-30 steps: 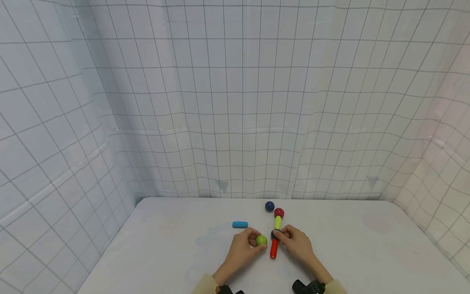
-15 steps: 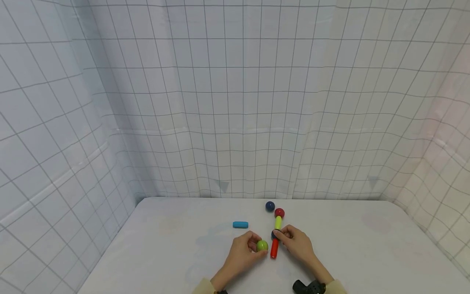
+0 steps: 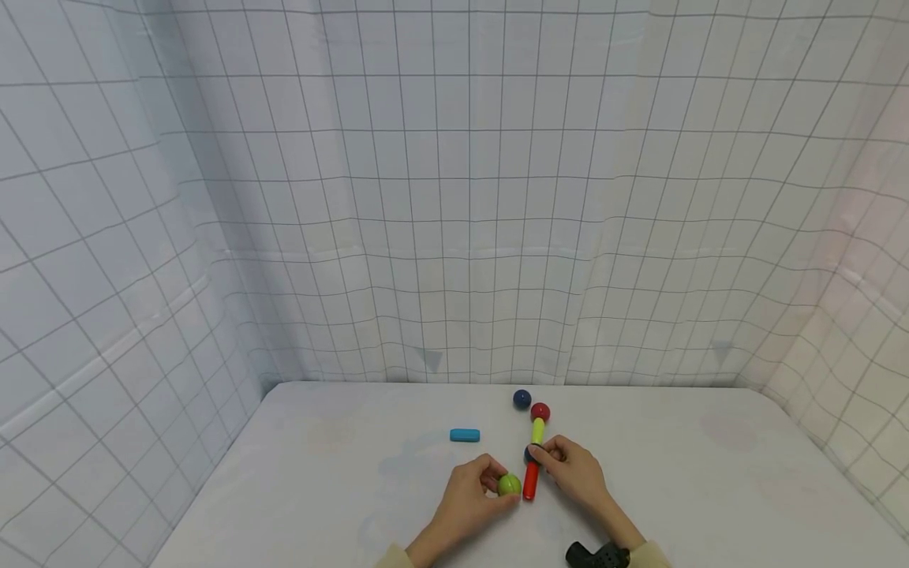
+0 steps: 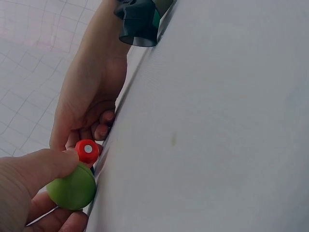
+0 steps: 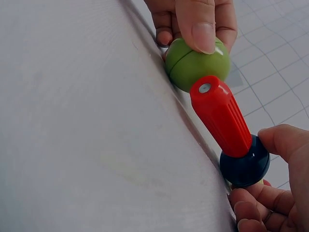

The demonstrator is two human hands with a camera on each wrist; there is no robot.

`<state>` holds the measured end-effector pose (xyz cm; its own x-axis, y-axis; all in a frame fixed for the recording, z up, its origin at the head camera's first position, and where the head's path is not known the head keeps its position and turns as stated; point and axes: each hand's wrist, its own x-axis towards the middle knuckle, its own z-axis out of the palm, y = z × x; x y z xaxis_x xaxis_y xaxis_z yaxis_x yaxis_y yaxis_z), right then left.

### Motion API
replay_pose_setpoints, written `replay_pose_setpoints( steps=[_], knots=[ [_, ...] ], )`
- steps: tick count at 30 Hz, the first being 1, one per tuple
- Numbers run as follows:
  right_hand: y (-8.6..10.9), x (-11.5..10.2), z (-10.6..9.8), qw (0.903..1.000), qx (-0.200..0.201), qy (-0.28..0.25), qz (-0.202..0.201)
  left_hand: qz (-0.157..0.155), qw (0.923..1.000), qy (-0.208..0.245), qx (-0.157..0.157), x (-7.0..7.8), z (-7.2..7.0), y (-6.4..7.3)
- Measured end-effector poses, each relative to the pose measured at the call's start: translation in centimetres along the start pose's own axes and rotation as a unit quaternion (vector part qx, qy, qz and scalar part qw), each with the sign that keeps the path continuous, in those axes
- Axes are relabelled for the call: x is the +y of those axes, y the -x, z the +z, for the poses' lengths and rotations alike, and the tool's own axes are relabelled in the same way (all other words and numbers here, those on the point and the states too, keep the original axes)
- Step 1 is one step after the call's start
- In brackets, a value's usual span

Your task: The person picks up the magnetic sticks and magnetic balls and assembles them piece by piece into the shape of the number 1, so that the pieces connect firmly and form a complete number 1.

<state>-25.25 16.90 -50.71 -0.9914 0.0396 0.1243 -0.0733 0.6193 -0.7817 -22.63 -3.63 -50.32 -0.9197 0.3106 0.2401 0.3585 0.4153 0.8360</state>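
Observation:
My left hand (image 3: 465, 500) pinches a green ball (image 3: 509, 485) between thumb and fingers, just left of a red rod (image 3: 530, 481). A pale metal disc (image 5: 204, 88) shows in the rod's near end, which overlaps the ball in the right wrist view. With thumb and fingertips, my right hand (image 3: 578, 473) holds the dark blue ball (image 5: 245, 162) at the rod's far end. Beyond that ball, a yellow-green rod (image 3: 537, 431) continues the line up to a red ball (image 3: 540, 412). The right fingers partly cover the dark blue ball in the head view.
Another dark blue ball (image 3: 521, 399) lies beside the red ball at the back. A light blue rod (image 3: 465, 435) rests on the white table (image 3: 319, 473), beyond the left hand. Grid-patterned white curtains (image 3: 454, 237) enclose the table's back and sides.
My left hand has brought the green ball nearer to my body and slightly right, close to the red rod's near end. The right hand stays in place on the dark blue ball.

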Motion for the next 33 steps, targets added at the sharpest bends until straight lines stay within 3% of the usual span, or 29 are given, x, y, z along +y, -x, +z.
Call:
replay_pose_setpoints(
  steps=[33],
  knots=[
    [0.02,-0.14,0.12,1.0,0.003,0.003,0.006,0.002,0.9995,0.023,-0.021,0.13,0.09,0.57]
  ],
)
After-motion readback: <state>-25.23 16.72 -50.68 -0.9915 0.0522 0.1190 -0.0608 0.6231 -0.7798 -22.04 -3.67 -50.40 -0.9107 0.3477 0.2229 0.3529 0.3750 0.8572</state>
